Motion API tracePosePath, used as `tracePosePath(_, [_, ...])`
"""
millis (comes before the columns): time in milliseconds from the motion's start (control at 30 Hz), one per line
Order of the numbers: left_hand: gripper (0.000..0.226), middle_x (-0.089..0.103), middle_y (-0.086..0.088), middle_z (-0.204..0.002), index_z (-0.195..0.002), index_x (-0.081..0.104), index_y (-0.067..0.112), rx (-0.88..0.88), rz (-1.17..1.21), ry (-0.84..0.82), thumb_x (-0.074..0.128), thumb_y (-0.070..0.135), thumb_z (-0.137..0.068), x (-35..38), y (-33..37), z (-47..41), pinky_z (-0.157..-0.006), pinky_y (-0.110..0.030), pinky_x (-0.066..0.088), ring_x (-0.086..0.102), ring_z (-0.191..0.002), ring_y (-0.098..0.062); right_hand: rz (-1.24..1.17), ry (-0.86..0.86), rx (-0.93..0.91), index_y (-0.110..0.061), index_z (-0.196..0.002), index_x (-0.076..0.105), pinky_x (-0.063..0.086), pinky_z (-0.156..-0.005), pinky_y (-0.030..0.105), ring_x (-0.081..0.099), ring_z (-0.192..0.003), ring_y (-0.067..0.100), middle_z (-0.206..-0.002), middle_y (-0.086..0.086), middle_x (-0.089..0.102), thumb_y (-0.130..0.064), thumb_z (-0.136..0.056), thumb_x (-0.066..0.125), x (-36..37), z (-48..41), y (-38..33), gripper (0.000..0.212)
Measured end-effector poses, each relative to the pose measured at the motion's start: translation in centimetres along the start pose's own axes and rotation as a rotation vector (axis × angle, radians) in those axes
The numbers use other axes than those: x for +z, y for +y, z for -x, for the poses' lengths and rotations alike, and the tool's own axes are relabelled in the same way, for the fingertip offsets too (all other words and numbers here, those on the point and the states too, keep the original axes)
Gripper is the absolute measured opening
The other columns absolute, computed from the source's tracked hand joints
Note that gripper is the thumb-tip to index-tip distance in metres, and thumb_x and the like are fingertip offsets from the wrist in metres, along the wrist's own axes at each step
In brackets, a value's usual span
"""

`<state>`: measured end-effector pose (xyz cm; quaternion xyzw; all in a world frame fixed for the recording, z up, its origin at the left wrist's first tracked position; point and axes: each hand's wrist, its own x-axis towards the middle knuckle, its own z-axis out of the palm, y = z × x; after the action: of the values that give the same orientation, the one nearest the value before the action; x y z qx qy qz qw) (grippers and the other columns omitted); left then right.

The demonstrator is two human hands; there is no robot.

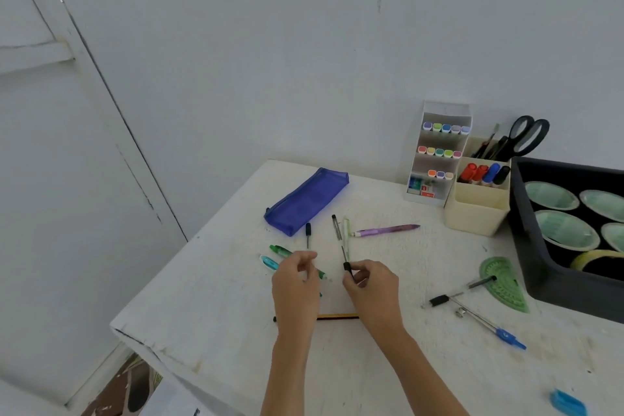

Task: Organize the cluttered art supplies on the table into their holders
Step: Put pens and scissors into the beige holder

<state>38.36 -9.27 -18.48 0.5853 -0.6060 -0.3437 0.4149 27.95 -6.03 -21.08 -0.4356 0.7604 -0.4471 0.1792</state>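
A black pen [347,267] is pinched in the grip of the right hand [369,284], just above the counter [209,297]. The left hand [296,284] is beside it over a green pen [281,250], fingers curled; whether its grip holds anything I cannot tell. A cream holder [477,209] stands well apart, back right.

A black-tipped pen [346,266] in the right grip [366,282], the left grip [296,280] over a green pen [281,250]

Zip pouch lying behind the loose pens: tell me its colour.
The zip pouch is blue and slightly see-through; the head view shows it.
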Motion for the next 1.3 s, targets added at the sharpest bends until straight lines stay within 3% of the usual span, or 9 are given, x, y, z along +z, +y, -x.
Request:
tracePosePath(100, [0.024, 0.06, -0.004, -0.11, -0.115, 0.061, 0.012, 0.057, -0.348, 0.029, 0.052, 0.018, -0.094, 1.8, -0.6, -2.1, -0.087, -0.021, 0.042, 0.052, -0.102, -0.013, -0.146, 0.06, 0.067, -0.014, -0.093, 0.066, 0.048, -0.06, 0.011, 0.059, -0.064, 0.005, -0.075, -0.003, 0.065, -0.012, -0.083, 0.068, -1.5, -0.2, -0.2, 0.011])
tracePosePath(233, [0.025, 0.052, -0.003, -0.107, -0.099, 0.06, 0.014, -0.002, -0.642, 0.037, 0.05, 0.035, -0.093, 3.3, -1.0, -4.0, -0.087, -0.024, 0.035, 0.045, -0.101, -0.015, -0.233, 0.094, 0.128, -0.021, -0.087, 0.061, 0.057, -0.065, 0.034, 0.063, -0.06, 0.012, -0.071, -0.003, 0.066, -0.011, -0.079, 0.071, -3.3, -0.6, -0.4, 0.016])
tracePosePath(333, [0.017, 0.056, -0.003, -0.099, -0.092, 0.062, 0.013, -0.056, -0.67, 0.075, 0.053, 0.028, -0.092, 4.2, -1.1, -4.6, -0.086, -0.027, 0.035, 0.047, -0.096, -0.016, -0.31, 0.085, 0.181, -0.021, -0.091, 0.059, 0.055, -0.057, 0.025, 0.065, -0.062, 0.019, -0.074, 0.003, 0.067, -0.008, -0.079, 0.07, -4.6, -0.8, -0.2, 0.021])
tracePosePath(533, [0.01, 0.062, -0.002, -0.092, -0.092, 0.067, 0.013, 0.065, -0.341, 0.08, 0.065, 0.02, -0.086, 6.3, -0.2, -4.8, -0.076, -0.023, 0.038, 0.048, -0.088, -0.013, -0.438, 0.122, 0.278, -0.013, -0.092, 0.055, 0.059, -0.061, 0.036, 0.068, -0.064, 0.027, -0.082, 0.011, 0.066, -0.001, -0.079, 0.067, -5.9, -1.4, 0.3, 0.021])
tracePosePath(700, [0.009, 0.068, 0.0, -0.089, -0.094, 0.068, 0.014, 0.157, -0.038, 0.005, 0.065, 0.017, -0.085, 7.7, 0.4, -4.5, -0.082, -0.032, 0.05, 0.059, -0.084, -0.014, -0.466, 0.144, 0.271, -0.014, -0.091, 0.055, 0.057, -0.065, 0.031, 0.067, -0.067, 0.022, -0.08, 0.013, 0.068, 0.002, -0.081, 0.062, -6.4, -1.8, 1.3, 0.02])
tracePosePath(867, [0.014, 0.062, -0.002, -0.097, -0.102, 0.064, 0.013, 0.222, 0.075, -0.017, 0.06, 0.017, -0.089, 9.2, 1.7, -4.2, -0.069, -0.005, 0.04, 0.056, -0.085, -0.008, -0.618, 0.193, 0.34, -0.003, -0.094, 0.058, 0.056, -0.067, 0.033, 0.068, -0.07, 0.029, -0.078, 0.017, 0.068, -0.004, -0.093, 0.049, -7.4, -2.2, 2.2, 0.009])
tracePosePath(933, [0.015, 0.06, -0.004, -0.097, -0.102, 0.064, 0.009, 0.236, 0.147, -0.03, 0.06, 0.013, -0.089, 9.8, 2.6, -4.0, -0.07, -0.002, 0.042, 0.054, -0.083, -0.006, -0.657, 0.212, 0.357, -0.003, -0.093, 0.06, 0.056, -0.067, 0.033, 0.068, -0.071, 0.03, -0.08, 0.018, 0.068, -0.016, -0.099, 0.041, -7.9, -2.4, 2.3, 0.024])
tracePosePath(1133, [0.018, 0.064, 0.0, -0.095, -0.102, 0.061, 0.016, 0.192, 0.335, -0.156, 0.065, 0.01, -0.085, 11.5, 5.1, -2.7, -0.075, -0.007, 0.047, 0.06, -0.087, -0.005, -0.456, 0.347, 0.299, -0.016, -0.102, 0.061, 0.046, -0.058, 0.016, 0.06, -0.073, 0.014, -0.087, 0.006, 0.063, -0.019, -0.096, 0.048, -9.9, -3.4, 3.2, 0.014])
tracePosePath(1300, [0.023, 0.067, -0.005, -0.089, -0.099, 0.063, 0.012, 0.143, 0.563, -0.204, 0.072, 0.006, -0.079, 12.5, 8.5, -1.9, -0.065, -0.017, 0.054, 0.065, -0.074, -0.002, -0.523, 0.461, 0.275, -0.014, -0.098, 0.054, 0.053, -0.071, 0.028, 0.067, -0.073, 0.019, -0.08, 0.009, 0.067, -0.008, -0.093, 0.053, -12.9, -4.4, 3.5, 0.008])
